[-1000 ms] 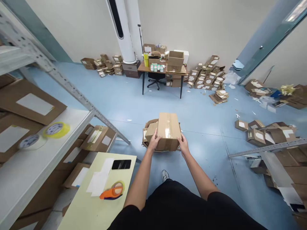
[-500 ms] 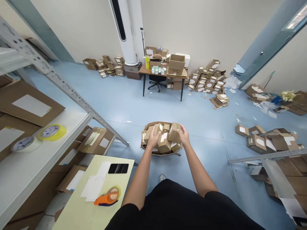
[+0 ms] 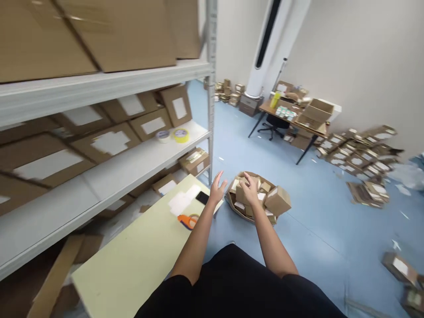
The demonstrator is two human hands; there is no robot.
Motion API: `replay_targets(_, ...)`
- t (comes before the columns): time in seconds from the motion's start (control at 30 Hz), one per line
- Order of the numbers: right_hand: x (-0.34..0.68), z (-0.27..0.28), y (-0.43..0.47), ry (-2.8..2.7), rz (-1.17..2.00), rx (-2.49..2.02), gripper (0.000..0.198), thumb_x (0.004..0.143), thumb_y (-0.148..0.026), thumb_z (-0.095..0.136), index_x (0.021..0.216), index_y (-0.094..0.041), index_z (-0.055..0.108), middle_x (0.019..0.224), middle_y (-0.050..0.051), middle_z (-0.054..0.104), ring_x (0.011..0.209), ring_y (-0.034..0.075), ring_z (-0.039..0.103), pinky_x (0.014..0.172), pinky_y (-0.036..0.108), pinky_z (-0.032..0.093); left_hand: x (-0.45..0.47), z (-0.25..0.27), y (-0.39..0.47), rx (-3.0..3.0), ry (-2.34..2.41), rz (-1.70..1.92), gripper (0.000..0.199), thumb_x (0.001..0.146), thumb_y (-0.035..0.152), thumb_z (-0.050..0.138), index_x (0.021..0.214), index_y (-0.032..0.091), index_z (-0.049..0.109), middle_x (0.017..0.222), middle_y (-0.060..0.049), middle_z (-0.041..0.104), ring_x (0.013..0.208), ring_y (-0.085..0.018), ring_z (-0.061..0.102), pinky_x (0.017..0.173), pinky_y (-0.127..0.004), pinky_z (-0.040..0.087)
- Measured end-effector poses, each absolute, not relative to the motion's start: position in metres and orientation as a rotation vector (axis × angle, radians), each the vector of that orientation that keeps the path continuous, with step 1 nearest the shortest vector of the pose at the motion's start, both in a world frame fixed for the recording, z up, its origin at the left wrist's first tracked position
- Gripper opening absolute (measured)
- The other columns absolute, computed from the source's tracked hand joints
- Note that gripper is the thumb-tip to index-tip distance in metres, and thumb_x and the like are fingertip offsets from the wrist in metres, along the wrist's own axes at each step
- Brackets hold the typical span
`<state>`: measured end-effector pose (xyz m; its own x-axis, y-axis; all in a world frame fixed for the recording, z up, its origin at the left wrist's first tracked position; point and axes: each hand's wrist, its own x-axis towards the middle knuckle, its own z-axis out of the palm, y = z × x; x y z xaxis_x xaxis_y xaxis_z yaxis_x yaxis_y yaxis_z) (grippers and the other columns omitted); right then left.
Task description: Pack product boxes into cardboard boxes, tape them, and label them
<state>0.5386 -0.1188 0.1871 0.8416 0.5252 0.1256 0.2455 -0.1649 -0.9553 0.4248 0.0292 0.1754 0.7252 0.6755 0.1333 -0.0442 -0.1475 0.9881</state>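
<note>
My left hand (image 3: pixel 217 190) is open in the air by the corner of the pale yellow table, fingers raised and apart. My right hand (image 3: pixel 250 191) is also open, in front of a large open carton (image 3: pixel 236 210) full of small brown boxes; whether it touches any of them I cannot tell. One larger cardboard box (image 3: pixel 278 201) leans at the carton's right rim, apart from both hands. A black phone (image 3: pixel 202 198) and an orange tape dispenser (image 3: pixel 187 220) lie on the table (image 3: pixel 142 247), left of my hands.
A metal shelf (image 3: pixel 132 170) with labelled boxes runs along the left, carrying a yellow tape roll (image 3: pixel 181 135) and a pale tape roll (image 3: pixel 163 136). Behind stand a desk (image 3: pixel 300 123) and a chair (image 3: pixel 274 126). Stacked boxes (image 3: pixel 357 154) line the wall at right.
My view has turned left, bringing more shelf and table into sight. My right hand has left the box at the carton's right side, and my left hand has come off the boxes.
</note>
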Motion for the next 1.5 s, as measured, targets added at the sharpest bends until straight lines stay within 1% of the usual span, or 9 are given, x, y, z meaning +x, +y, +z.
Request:
replay_targets(0.3,0.379,0.176,0.018,-0.933,0.539,-1.606,0.057,0.091,-0.047,0.061,0.145,-0.028,0.057,0.156,0.011,0.051,0.141,0.029,0.05,0.109,0.049,0.048,0.218,0.178,0.11,1.518,0.875,0.966,0.052,0.097,0.042,0.06,0.147,0.03,0.054,0.159,-0.007,0.049,0.15,-0.029,0.041,0.121,-0.048,0.036)
replay_targets(0.57,0.279,0.149,0.057,-1.088,0.681,-1.563,0.054,0.093,-0.045,0.059,0.144,-0.028,0.058,0.153,0.01,0.055,0.138,0.027,0.052,0.109,0.046,0.048,0.093,0.153,0.123,1.401,1.123,1.085,0.049,0.096,0.043,0.06,0.144,0.03,0.058,0.154,-0.008,0.054,0.144,-0.028,0.048,0.117,-0.046,0.041)
replay_targets(0.8,0.298,0.07,0.034,-1.088,0.802,-1.832,0.058,0.085,-0.039,0.062,0.139,-0.018,0.061,0.14,0.015,0.065,0.123,0.029,0.063,0.101,0.045,0.053,0.096,0.117,0.09,1.291,1.272,1.024,0.05,0.095,0.05,0.06,0.14,0.029,0.06,0.152,-0.009,0.056,0.141,-0.03,0.051,0.113,-0.045,0.046)
replay_targets(0.9,0.311,0.032,0.024,-1.177,0.852,-2.003,0.05,0.083,-0.035,0.064,0.13,-0.017,0.067,0.132,0.015,0.07,0.12,0.029,0.065,0.103,0.042,0.051,0.106,0.1,0.067,1.279,1.312,0.965,0.05,0.095,0.053,0.061,0.138,0.028,0.062,0.151,-0.01,0.058,0.138,-0.03,0.054,0.109,-0.045,0.048)
replay_targets(1.07,0.314,-0.026,0.014,-1.368,0.996,-2.242,0.027,0.087,-0.03,0.064,0.108,-0.015,0.073,0.111,0.016,0.075,0.11,0.029,0.066,0.095,0.032,0.049,0.107,0.071,0.026,1.246,1.404,0.877,0.049,0.095,0.056,0.058,0.133,0.025,0.066,0.138,-0.011,0.066,0.131,-0.027,0.059,0.106,-0.042,0.051)
replay_targets(1.13,0.309,-0.044,0.007,-1.432,1.068,-2.31,0.028,0.088,-0.028,0.065,0.11,-0.014,0.071,0.112,0.016,0.073,0.111,0.028,0.065,0.094,0.032,0.048,0.105,0.061,0.009,1.208,1.45,0.848,0.05,0.096,0.057,0.057,0.132,0.024,0.066,0.134,-0.011,0.068,0.128,-0.026,0.061,0.106,-0.041,0.051)
replay_targets(1.3,0.296,-0.069,-0.011,-1.522,1.127,-2.357,0.048,0.088,-0.024,0.063,0.133,-0.01,0.057,0.127,0.022,0.066,0.124,0.033,0.058,0.099,0.04,0.045,0.097,0.042,-0.022,1.144,1.499,0.836,0.049,0.094,0.056,0.059,0.129,0.023,0.067,0.136,-0.013,0.068,0.126,-0.027,0.064,0.107,-0.045,0.05)
replay_targets(1.4,0.292,-0.073,-0.016,-1.371,1.129,-2.39,0.044,0.087,-0.024,0.064,0.128,-0.008,0.058,0.127,0.026,0.065,0.129,0.037,0.055,0.107,0.046,0.04,0.093,0.04,-0.031,1.114,1.499,0.843,0.049,0.093,0.055,0.06,0.128,0.021,0.067,0.13,-0.015,0.071,0.123,-0.028,0.066,0.108,-0.048,0.05)
replay_targets(1.5,0.293,-0.069,-0.017,-1.169,1.18,-2.373,0.037,0.085,-0.025,0.068,0.118,-0.009,0.062,0.118,0.025,0.069,0.125,0.038,0.059,0.109,0.049,0.039,0.09,0.046,-0.031,1.118,1.49,0.854,0.049,0.093,0.054,0.06,0.128,0.02,0.067,0.127,-0.016,0.072,0.118,-0.027,0.069,0.108,-0.049,0.05)
